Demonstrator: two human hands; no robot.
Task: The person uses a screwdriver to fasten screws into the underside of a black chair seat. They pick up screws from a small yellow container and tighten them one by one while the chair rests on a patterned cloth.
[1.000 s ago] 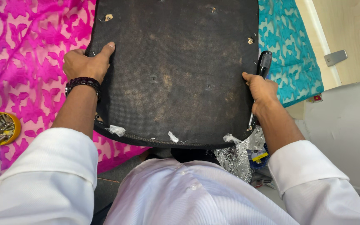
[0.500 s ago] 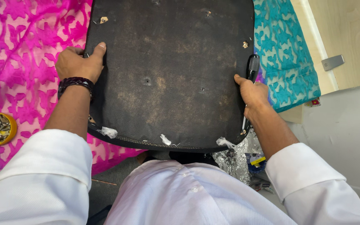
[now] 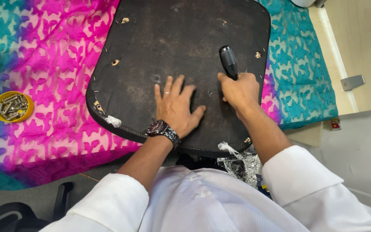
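left hand point(image 3: 174, 105) flat, fingers spread, grip apart, pressing chair seat base point(image 3: 181, 47) to steady it | right hand point(image 3: 239, 91) grip clamped on black-handled screwdriver point(image 3: 228, 62), tip down near hole | seat base upside down on pink-teal cloth point(image 3: 52, 81) | yellow bowl of screws point(image 3: 13, 106) well left

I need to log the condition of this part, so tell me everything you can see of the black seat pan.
The seat pan is a wide, dark slab with rounded corners, covered in black woven fabric that looks dusty and worn. Small holes and torn spots show pale material, and white scraps cling to its near edge. It lies flat on a pink and teal cloth, its near edge overhanging toward the person. The left hand presses flat on it; the right hand holds a black-handled tool upright against it.
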